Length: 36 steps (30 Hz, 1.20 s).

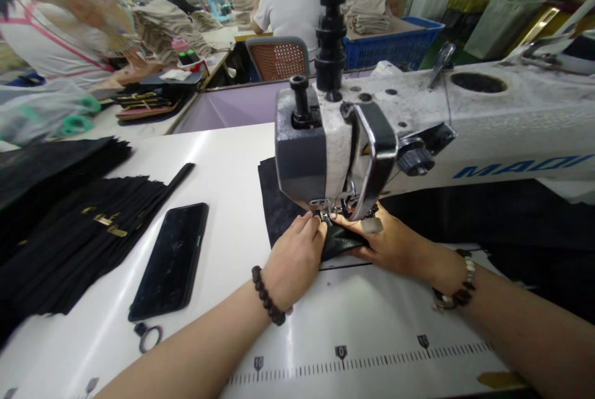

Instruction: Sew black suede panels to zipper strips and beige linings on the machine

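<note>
Under the head of a white and grey sewing machine (301, 145) lies a black fabric piece (274, 201), partly hidden by the machine. My left hand (297, 256) presses on it just left of the needle area, fingers bent and close together. On the right side of the presser foot, my right hand (381, 238) holds the fabric's near edge, with the thumb beneath and the index finger reaching toward the foot. Both hands' fingertips are close to the foot. The needle tip is too small to make out.
A black phone (170, 259) with a ring strap lies left of my left forearm. Stacked black fabric pieces (93, 232) cover the left side. Behind are a blue crate (390, 46), a chair (277, 58) and a seated person in white (292, 8). Another person is at the left.
</note>
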{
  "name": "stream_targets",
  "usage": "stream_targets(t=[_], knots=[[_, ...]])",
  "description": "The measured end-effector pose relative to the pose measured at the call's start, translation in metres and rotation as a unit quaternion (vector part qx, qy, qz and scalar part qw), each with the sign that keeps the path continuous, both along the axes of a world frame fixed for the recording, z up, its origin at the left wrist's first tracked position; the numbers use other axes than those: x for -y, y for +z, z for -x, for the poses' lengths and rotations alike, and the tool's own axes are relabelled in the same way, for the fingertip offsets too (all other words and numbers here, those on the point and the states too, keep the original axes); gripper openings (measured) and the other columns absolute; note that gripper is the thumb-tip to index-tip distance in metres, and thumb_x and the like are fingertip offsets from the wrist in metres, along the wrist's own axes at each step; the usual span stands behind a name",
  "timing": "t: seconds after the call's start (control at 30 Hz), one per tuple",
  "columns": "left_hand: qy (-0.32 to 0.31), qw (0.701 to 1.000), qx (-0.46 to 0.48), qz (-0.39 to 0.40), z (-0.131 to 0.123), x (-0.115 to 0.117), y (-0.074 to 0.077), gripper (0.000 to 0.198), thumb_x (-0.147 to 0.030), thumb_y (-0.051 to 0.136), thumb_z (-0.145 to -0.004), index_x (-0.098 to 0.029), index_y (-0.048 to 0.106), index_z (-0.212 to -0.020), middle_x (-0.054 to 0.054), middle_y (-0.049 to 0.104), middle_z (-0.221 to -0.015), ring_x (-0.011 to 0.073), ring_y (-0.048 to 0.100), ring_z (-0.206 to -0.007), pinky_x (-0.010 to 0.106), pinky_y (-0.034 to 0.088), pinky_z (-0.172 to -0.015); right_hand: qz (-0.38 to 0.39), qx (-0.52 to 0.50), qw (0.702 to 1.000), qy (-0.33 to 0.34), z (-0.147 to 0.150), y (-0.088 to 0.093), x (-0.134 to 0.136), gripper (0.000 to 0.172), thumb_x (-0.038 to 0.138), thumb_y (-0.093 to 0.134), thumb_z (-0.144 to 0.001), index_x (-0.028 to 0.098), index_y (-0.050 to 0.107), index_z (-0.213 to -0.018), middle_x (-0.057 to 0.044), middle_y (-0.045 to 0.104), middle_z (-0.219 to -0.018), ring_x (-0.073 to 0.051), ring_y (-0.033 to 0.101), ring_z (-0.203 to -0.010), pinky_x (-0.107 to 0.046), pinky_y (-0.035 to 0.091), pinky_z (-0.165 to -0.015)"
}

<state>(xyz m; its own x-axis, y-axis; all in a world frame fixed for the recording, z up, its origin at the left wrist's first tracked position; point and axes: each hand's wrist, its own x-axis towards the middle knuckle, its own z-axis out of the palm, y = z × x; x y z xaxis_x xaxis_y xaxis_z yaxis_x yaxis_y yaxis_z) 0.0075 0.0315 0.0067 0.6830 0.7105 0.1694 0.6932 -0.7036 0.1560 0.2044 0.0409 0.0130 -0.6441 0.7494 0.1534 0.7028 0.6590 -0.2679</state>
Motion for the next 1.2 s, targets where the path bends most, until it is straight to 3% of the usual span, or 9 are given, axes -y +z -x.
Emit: stream_targets(t=[0.4, 0.57, 0.83, 1.0, 1.2], knots=[[0.012, 1.0, 0.004, 0.009, -0.001, -0.003, 0.0, 0.026, -0.006, 0.041, -0.082, -0.008, 0.051, -0.105, 0.013, 0.054, -0.103, 0.0236, 0.049, -0.103, 0.04, 0.044, -0.091, -0.014, 0.019, 1.0, -0.015, 0.003, -0.001, 0.0, 0.042, 0.028, 0.053, -0.08, 0.017, 0.051, -0.121, -0.014, 0.058, -0.112, -0.028, 0.05, -0.106, -0.053, 0.036, -0.092], [0.013, 1.0, 0.002, 0.011, -0.002, -0.005, 0.0, 0.028, -0.005, 0.039, -0.082, -0.011, 0.05, -0.107, 0.011, 0.055, -0.104, 0.0229, 0.05, -0.104, 0.042, 0.042, -0.093, -0.021, 0.018, 0.999, -0.018, 0.003, 0.0, -0.001, 0.04, 0.029, 0.055, -0.079, 0.022, 0.054, -0.118, -0.01, 0.059, -0.109, -0.027, 0.051, -0.105, -0.051, 0.038, -0.09], [0.022, 1.0, -0.016, 0.006, -0.003, -0.006, -0.001, 0.024, -0.007, 0.04, -0.083, -0.009, 0.053, -0.103, 0.012, 0.055, -0.104, 0.0234, 0.05, -0.105, 0.041, 0.041, -0.095, -0.04, 0.029, 0.999, -0.018, 0.004, -0.002, -0.001, 0.029, 0.029, 0.054, -0.079, 0.018, 0.061, -0.105, -0.011, 0.062, -0.102, -0.026, 0.053, -0.099, -0.048, 0.04, -0.088], [0.024, 0.999, -0.027, 0.016, -0.001, -0.006, 0.003, 0.024, -0.007, 0.041, -0.083, -0.008, 0.054, -0.102, 0.012, 0.056, -0.104, 0.0226, 0.052, -0.101, 0.039, 0.043, -0.092, -0.015, 0.031, 0.999, -0.003, -0.002, 0.003, -0.001, 0.039, 0.045, 0.053, -0.079, 0.017, 0.059, -0.106, -0.012, 0.057, -0.11, -0.026, 0.049, -0.105, -0.049, 0.034, -0.094], [-0.026, 0.999, -0.045, 0.01, 0.011, -0.014, 0.006, 0.026, -0.009, 0.045, -0.082, -0.01, 0.054, -0.106, 0.01, 0.057, -0.107, 0.0226, 0.05, -0.107, 0.039, 0.04, -0.094, -0.003, 0.137, 0.987, -0.085, -0.053, 0.01, -0.002, 0.072, 0.064, 0.046, -0.074, 0.013, 0.043, -0.125, -0.019, 0.046, -0.126, -0.035, 0.042, -0.115, -0.067, 0.023, -0.091]])
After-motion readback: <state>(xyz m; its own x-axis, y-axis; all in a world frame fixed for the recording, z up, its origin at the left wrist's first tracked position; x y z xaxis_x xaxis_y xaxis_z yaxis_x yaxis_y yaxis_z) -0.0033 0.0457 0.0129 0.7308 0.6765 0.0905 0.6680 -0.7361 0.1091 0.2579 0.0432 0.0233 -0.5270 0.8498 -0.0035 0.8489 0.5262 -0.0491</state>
